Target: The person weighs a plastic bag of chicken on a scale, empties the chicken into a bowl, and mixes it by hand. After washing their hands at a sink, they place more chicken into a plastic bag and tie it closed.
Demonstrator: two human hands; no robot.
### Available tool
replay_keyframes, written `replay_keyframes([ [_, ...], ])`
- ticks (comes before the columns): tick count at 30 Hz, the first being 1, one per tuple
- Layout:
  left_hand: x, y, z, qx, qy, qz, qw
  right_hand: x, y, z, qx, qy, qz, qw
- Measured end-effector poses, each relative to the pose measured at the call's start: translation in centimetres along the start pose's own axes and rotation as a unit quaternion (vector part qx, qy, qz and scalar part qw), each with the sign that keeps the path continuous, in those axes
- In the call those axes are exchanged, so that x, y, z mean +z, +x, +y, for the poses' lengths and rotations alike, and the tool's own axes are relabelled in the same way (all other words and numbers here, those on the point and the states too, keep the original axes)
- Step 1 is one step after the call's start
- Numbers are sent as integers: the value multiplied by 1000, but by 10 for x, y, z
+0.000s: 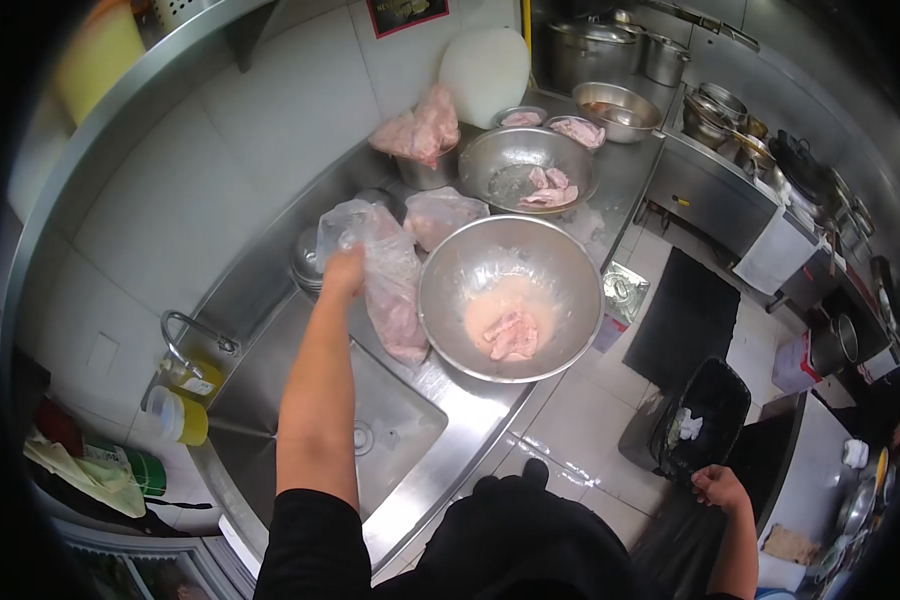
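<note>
My left hand (345,272) is closed on the upper part of a clear plastic bag (390,290) of pale pink raw meat, which stands at the sink's edge. Right of the bag, a large steel mixing bowl (440,300) holds raw meat pieces (511,335) in pinkish liquid. Behind it, a second steel bowl (485,170) contains a few more pieces. My right hand (720,487) hangs low at the right beside a black bin (660,440). Its fingers are curled together, and what they hold, if anything, is hidden.
Another bag of meat (445,215) sits behind, and one more (420,125) rests on a steel pot. The sink (400,430) has a curved tap (175,335) and yellow-filled containers (177,415) at its left. A dark mat (682,315) covers part of the tiled floor.
</note>
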State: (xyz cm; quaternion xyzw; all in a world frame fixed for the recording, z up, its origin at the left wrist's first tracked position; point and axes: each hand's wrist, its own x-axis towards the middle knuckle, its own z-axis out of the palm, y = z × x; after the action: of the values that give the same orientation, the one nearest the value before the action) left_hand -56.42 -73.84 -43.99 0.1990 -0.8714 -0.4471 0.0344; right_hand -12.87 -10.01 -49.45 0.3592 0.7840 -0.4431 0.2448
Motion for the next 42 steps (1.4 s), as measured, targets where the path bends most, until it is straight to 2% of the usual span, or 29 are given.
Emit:
replay_keyframes([
  [2, -3, -7, 5, -16, -43, 11, 999, -10, 14, -9, -11, -5, -3, 1000],
  [6, -11, -28, -5, -43, -57, -63, 995, -29, 58, -19, -44, 8, -7, 999],
  [8, -18, -58, -2, -46, -74, -73, 994, -35, 81, -29, -71, 15, -14, 997],
  [11, -46, -108, 3, -23, -111, -85, 990, -42, 109, -57, -116, 96, -10, 989],
  [13, -72, -114, -24, -44, -62, -111, 991, -48, 124, -85, -151, 120, -1, 981],
  [16, -102, -106, -99, -58, 226, -59, 971, -46, 118, -149, -249, 106, 42, 962],
  [19, -116, -140, -137, -150, 350, 20, 925, -34, 100, -214, -326, 103, 56, 938],
  [21, -122, -150, -171, -127, 437, 53, 889, -13, 74, -263, -355, 83, 55, 930],
  [24, -140, -133, -203, -67, 538, 67, 838, 36, 45, -325, -444, 19, 8, 896],
  [25, -142, -125, -215, -44, 562, 66, 824, 61, 27, -349, -466, -16, -3, 884],
  [28, -158, -84, -254, 127, 622, 186, 750, 145, -17, -408, -493, -115, -58, 860],
  [30, -186, -63, -253, 132, 630, 184, 743, 216, -45, -441, -498, -169, -116, 843],
  [33, -231, -31, -300, -94, 506, 117, 850, 344, -64, -470, -563, -236, -194, 768],
  [34, -239, -32, -306, -101, 454, 80, 881, 390, -85, -479, -540, -282, -212, 764],
  [35, -250, -36, -307, -107, 404, 44, 908, 436, -89, -481, -545, -246, -282, 750],
  [37, -257, -38, -323, -106, 257, -32, 960, 537, -82, -475, -598, -220, -324, 700],
  [38, -255, -35, -334, -97, 158, -70, 980, 580, -96, -475, -477, -160, -412, 760],
  [39, -247, -56, -328, -132, -151, -26, 979, 618, -111, -477, -342, -97, -488, 797],
  [40, -233, -86, -318, -153, -447, 24, 881, 651, -126, -477, -273, -7, -541, 796],
  [41, -229, -103, -317, -141, -543, 18, 828, 677, -136, -478, -197, 83, -584, 783],
  [42, -220, -112, -312, -120, -599, 39, 790, 698, -134, -480, -195, 108, -564, 795],
])
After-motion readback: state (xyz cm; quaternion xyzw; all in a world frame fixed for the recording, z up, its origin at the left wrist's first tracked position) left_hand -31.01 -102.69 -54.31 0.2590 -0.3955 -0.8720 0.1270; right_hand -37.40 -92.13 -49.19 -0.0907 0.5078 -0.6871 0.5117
